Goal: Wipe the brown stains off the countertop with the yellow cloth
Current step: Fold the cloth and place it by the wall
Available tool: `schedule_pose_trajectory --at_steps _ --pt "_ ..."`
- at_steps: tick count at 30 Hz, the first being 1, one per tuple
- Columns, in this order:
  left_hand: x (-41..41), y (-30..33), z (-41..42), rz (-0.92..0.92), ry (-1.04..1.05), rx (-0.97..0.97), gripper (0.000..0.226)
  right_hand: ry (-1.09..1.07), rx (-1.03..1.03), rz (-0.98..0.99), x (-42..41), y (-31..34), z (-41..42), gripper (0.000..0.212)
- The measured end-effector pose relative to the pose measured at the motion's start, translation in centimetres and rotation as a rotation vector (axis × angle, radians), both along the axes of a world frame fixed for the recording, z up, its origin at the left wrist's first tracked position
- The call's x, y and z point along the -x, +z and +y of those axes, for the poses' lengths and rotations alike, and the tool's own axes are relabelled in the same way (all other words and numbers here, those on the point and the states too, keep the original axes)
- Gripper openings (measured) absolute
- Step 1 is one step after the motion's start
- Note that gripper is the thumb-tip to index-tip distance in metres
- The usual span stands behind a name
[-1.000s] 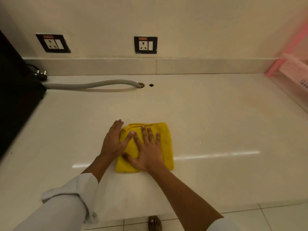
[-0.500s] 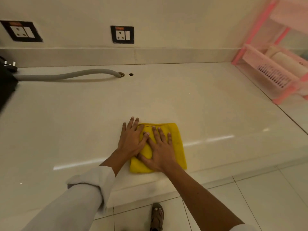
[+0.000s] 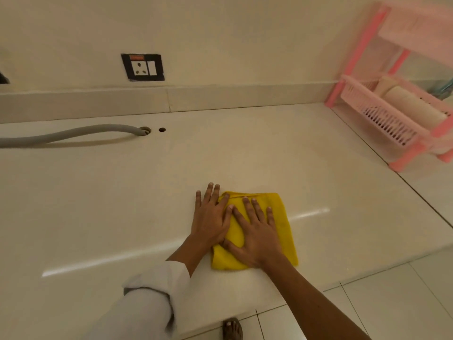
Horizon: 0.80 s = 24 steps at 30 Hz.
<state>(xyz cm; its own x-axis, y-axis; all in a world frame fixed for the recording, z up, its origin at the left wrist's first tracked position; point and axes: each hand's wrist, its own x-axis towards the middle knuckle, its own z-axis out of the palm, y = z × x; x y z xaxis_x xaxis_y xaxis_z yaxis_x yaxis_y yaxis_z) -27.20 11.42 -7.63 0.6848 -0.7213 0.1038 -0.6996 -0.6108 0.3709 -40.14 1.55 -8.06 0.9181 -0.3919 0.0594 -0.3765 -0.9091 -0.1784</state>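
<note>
With both palms spread flat, left hand [image 3: 210,219] and right hand [image 3: 257,234] press the yellow cloth [image 3: 282,217] onto the surface [image 3: 122,192], grip released, for scrubbing pressure.

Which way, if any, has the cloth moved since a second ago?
Yes, rightward: the cloth sat just left of the hole, and now lies well right of it, toward the rack.

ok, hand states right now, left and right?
Left hand: open, flat, partly on the yellow cloth, partly on the countertop.
Right hand: open, flat, pressing on the cloth; holding nothing.
</note>
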Motion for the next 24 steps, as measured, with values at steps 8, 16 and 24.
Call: schedule_pose_trajectory --at_steps 8,16,24 --pt "-5.4 0.7 -5.0 -0.054 0.125 -0.045 0.050 0.130 -0.038 0.001 -7.0 0.2 -6.2 0.092" --pt "-7.2 3.7 -5.0 0.010 0.444 -0.231 0.047 0.006 -0.421 -0.438 -8.6 3.1 -9.5 0.074" --pt "-5.4 4.4 -5.9 0.311 0.488 -0.256 0.063 -0.216 -0.277 0.060 -7.2 3.1 -11.8 0.063"
